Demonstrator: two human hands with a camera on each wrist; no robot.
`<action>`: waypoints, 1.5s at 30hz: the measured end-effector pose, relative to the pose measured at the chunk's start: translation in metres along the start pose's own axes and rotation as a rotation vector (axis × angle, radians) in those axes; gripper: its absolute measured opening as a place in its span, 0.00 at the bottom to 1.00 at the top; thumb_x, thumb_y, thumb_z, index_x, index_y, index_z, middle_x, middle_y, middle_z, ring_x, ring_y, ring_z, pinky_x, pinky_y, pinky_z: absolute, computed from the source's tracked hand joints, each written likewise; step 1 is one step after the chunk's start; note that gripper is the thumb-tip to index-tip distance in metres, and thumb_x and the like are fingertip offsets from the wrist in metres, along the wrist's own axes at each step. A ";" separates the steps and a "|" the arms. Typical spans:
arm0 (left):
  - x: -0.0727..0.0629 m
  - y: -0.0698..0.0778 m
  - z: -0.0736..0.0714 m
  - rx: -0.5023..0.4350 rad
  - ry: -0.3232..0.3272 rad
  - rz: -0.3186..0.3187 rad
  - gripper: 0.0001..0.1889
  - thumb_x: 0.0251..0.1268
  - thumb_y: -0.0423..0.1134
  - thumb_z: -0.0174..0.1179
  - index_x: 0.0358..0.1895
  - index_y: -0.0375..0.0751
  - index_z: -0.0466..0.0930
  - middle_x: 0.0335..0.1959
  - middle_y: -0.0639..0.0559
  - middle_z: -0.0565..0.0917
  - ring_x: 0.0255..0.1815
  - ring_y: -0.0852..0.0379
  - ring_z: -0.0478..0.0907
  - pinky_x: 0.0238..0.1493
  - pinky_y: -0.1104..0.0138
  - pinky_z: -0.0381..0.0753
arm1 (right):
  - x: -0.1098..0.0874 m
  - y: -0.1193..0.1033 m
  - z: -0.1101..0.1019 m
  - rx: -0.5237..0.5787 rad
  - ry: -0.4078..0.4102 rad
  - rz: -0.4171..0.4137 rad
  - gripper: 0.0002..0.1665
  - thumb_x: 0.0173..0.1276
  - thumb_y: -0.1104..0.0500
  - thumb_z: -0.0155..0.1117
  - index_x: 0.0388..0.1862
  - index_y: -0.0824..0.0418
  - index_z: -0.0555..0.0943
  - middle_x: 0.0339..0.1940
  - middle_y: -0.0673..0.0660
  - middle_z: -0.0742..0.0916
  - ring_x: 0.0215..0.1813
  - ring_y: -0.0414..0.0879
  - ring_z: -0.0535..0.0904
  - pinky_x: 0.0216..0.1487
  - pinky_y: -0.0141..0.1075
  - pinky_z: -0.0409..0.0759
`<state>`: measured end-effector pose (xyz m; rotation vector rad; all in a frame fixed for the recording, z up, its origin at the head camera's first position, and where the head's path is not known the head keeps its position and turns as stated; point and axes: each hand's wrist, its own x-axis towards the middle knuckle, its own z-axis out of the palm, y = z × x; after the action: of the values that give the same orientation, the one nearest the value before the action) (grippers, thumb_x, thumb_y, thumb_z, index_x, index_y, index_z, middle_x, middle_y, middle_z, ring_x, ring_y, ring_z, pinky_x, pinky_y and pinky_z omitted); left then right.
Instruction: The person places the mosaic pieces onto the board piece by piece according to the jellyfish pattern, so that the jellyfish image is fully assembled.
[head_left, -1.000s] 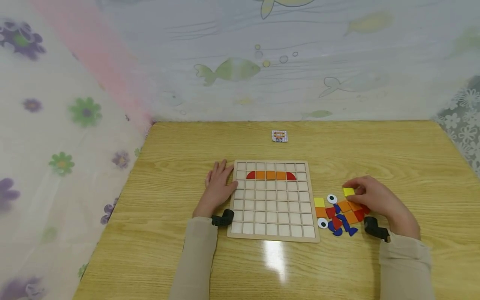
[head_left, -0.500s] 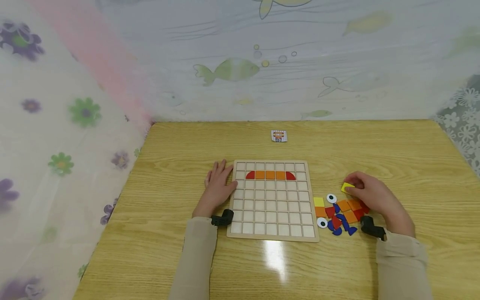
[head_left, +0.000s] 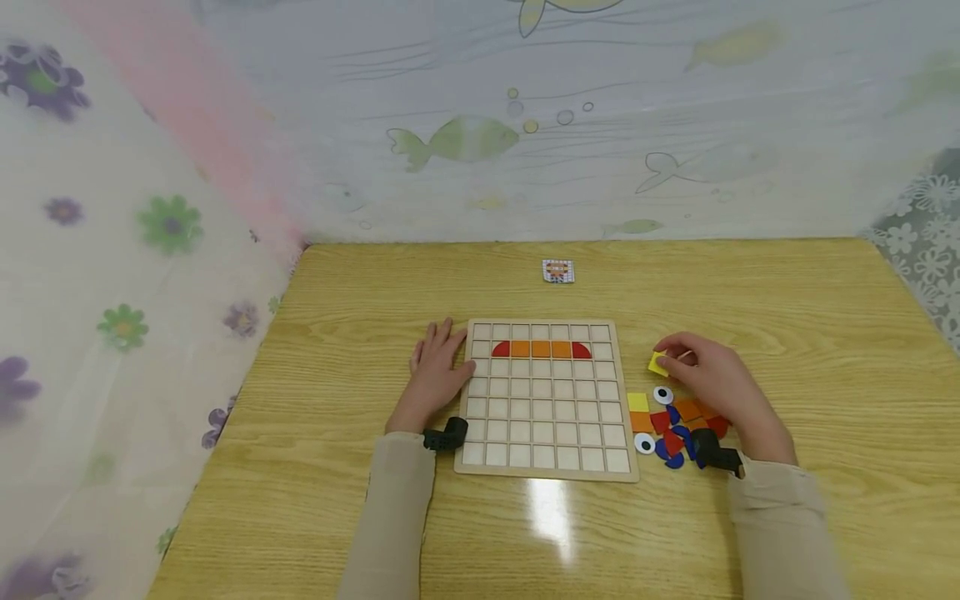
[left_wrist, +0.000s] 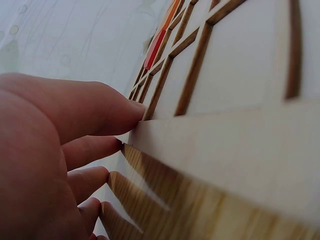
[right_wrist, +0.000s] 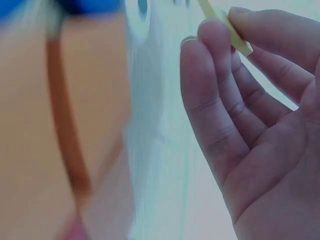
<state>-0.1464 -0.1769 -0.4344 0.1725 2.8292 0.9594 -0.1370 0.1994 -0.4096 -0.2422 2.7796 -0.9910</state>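
Note:
My left hand [head_left: 435, 375] rests at the left edge of a wooden grid board [head_left: 522, 434], its thumb [left_wrist: 117, 112] touching the rim and its fingers reaching along the table. Three orange square tiles [head_left: 541, 349] lie in a row in the board's second row, between a red rounded tile [head_left: 501, 350] and another red rounded tile [head_left: 581, 351]. Right of the board, my right hand [head_left: 708, 379] pinches a yellow square tile [head_left: 656, 363] above the table. The right wrist view shows that yellow tile [right_wrist: 235, 35] between thumb and fingertips.
Loose orange, red and blue tiles [head_left: 673, 444] lie right of the board, partly behind the right wrist camera [head_left: 708, 450]. A white eye disc [head_left: 663, 395], another eye disc [head_left: 644, 444] and a yellow square [head_left: 637, 402] lie nearby. A small pattern card [head_left: 558, 271] lies behind the board.
My right hand has lifted the yellow tile off the pile and carried it left and slightly away, towards the board. The left hand has kept its place.

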 end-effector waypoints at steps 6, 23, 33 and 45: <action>0.001 0.000 0.000 -0.001 0.001 0.001 0.29 0.63 0.44 0.50 0.67 0.42 0.58 0.71 0.46 0.45 0.70 0.48 0.32 0.62 0.51 0.34 | 0.011 -0.019 0.018 0.122 -0.086 -0.040 0.17 0.65 0.49 0.55 0.47 0.57 0.76 0.33 0.54 0.81 0.31 0.46 0.78 0.33 0.38 0.74; 0.001 -0.002 0.000 0.005 -0.006 -0.012 0.29 0.63 0.45 0.50 0.67 0.44 0.58 0.71 0.47 0.45 0.70 0.49 0.32 0.62 0.52 0.34 | 0.039 -0.072 0.060 0.112 -0.173 -0.172 0.12 0.64 0.58 0.54 0.45 0.54 0.80 0.38 0.49 0.81 0.38 0.44 0.73 0.42 0.39 0.71; 0.002 -0.002 0.002 0.005 0.001 0.001 0.29 0.63 0.45 0.50 0.67 0.43 0.58 0.71 0.47 0.45 0.70 0.48 0.32 0.62 0.52 0.34 | 0.052 -0.095 0.079 0.111 -0.204 -0.234 0.13 0.63 0.59 0.54 0.45 0.53 0.80 0.35 0.49 0.80 0.36 0.43 0.73 0.41 0.39 0.70; 0.002 -0.002 0.003 0.021 0.011 0.001 0.29 0.62 0.45 0.51 0.66 0.43 0.59 0.71 0.46 0.46 0.70 0.47 0.33 0.62 0.51 0.35 | 0.061 -0.118 0.096 0.112 -0.140 -0.207 0.08 0.60 0.58 0.60 0.39 0.52 0.81 0.32 0.46 0.82 0.35 0.40 0.75 0.41 0.37 0.72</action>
<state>-0.1478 -0.1768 -0.4383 0.1719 2.8501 0.9332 -0.1638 0.0379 -0.4141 -0.5693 2.6019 -1.1258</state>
